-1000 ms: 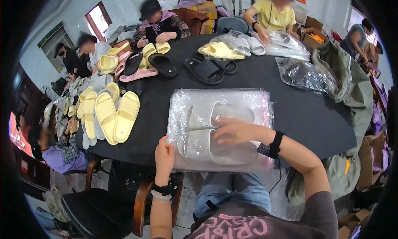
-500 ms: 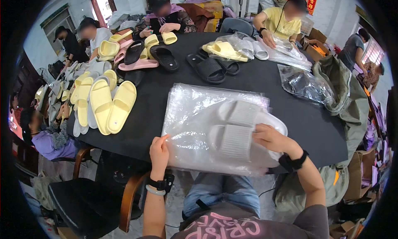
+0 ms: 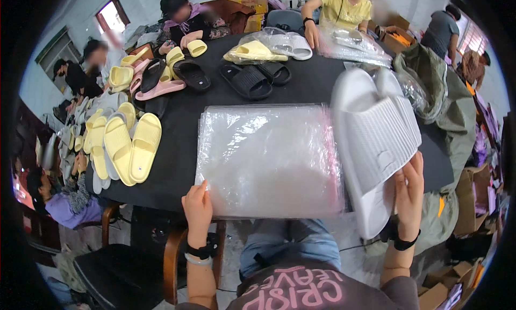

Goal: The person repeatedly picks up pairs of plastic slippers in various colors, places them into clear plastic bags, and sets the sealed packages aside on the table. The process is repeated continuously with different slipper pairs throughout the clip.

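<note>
My right hand grips a pair of light grey slippers, held up tilted just past the right edge of a stack of clear plastic bags. The slippers have ribbed straps, and their toes point away from me. Part of my right hand's fingers is hidden behind the near slipper. At the stack's near left corner, my left hand is closed in a pinch on the edge of the bags. The bags lie flat on the black table and show a pinkish right edge.
Yellow slippers lie at the left, beside mixed pink, black and grey ones. Black slippers and bagged yellow slippers lie beyond the stack. A green sack hangs at the right. Co-workers sit around the table; a chair stands near left.
The grey slippers have left the top of the plastic bags. My right hand has raised them to the right and turned them toes-away. My left hand stays at the bags' edge.
</note>
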The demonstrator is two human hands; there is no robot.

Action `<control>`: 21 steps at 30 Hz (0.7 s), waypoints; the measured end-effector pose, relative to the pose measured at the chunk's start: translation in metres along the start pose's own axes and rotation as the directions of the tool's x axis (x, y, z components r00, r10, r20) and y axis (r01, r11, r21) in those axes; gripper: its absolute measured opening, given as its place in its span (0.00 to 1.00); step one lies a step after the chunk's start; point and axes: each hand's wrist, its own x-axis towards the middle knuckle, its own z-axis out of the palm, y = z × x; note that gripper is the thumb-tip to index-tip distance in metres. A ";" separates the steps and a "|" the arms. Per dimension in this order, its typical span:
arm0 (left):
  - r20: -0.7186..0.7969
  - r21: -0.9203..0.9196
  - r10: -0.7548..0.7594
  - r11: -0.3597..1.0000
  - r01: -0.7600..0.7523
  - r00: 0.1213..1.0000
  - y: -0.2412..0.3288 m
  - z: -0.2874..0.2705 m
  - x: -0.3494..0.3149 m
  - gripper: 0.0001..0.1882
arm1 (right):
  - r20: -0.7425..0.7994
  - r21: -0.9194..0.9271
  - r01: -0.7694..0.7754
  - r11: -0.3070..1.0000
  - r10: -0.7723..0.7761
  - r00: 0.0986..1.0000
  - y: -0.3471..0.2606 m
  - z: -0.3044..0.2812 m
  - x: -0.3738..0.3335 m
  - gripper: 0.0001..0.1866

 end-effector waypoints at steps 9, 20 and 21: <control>0.020 0.060 0.026 0.998 -0.027 0.999 -0.010 0.014 -0.007 0.18 | 0.292 -0.094 0.108 0.990 -0.076 0.953 -0.065 0.163 -0.011 0.23; 0.162 0.127 0.173 0.973 -0.195 0.971 0.017 -0.066 0.052 0.23 | 0.230 0.325 0.006 0.946 -0.085 0.969 -0.007 0.127 -0.053 0.23; 0.140 0.142 0.247 0.953 -0.266 0.959 0.019 -0.069 0.067 0.24 | 0.179 0.331 -0.063 0.941 0.003 0.984 0.002 0.127 -0.061 0.23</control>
